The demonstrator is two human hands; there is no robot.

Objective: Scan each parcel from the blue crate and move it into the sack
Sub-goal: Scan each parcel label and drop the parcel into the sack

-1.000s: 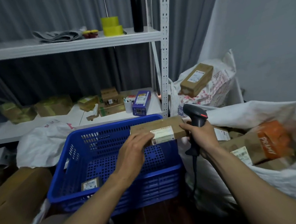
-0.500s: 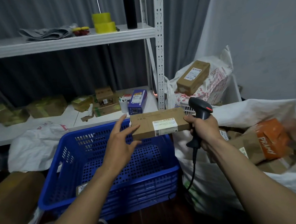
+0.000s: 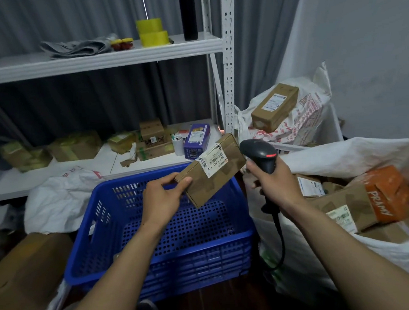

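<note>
The flat brown cardboard parcel [image 3: 211,170] is in the air above the far right corner of the blue perforated plastic crate [image 3: 194,264]. It is tilted, its right end higher than its left, and its white barcode label [image 3: 212,160] faces up. The left hand [image 3: 164,201] holds the parcel at its lower left end: the grip is clamped on it, with the thumb on the top face and the fingers under it. The right hand [image 3: 276,186] has its grip closed around the handle of a black handheld barcode scanner [image 3: 259,154]. The scanner's head is just beside the higher end of the parcel; I cannot tell if they touch. A black cable [image 3: 280,236] hangs down from the handle. To the right of the crate, the large white woven sack [image 3: 344,154] stands open with several parcels in it, among them an orange and brown package [image 3: 371,199]. Behind it, a second white sack with red print [image 3: 310,118] carries a long brown box [image 3: 275,106] on top. Behind the crate is a white metal shelf rack [image 3: 95,58]. Its lower shelf holds a purple box [image 3: 197,140] and some brown cartons. Its upper shelf holds two yellow tape rolls [image 3: 152,32] and a black bottle [image 3: 188,13].
</note>
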